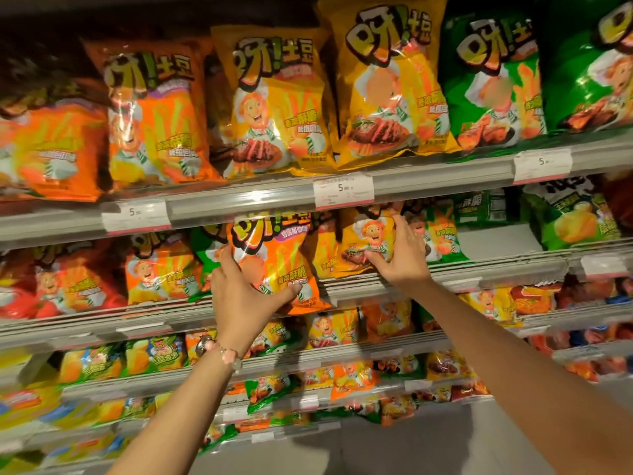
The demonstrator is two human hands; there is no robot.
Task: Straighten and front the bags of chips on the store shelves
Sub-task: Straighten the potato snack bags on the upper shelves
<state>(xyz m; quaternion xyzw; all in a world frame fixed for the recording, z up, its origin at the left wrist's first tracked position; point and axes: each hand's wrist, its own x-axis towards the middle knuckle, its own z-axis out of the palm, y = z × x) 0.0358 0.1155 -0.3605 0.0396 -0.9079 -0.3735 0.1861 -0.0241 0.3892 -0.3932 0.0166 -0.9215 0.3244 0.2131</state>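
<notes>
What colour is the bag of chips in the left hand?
The bag in the left hand is orange, seen clearly in the head view.

Both arms reach up and forward, bare from the forearm on. The left hand [239, 296] is raised with its back to the camera, fingers spread and curled, thumb stretched out to the right in a grip; a beaded bracelet [226, 354] circles its wrist. The right hand [400, 255] is higher and farther in, thumb pointing left, fingers bent upward in a hold. How far the right fingertips curl is hard to tell from this angle.
</notes>
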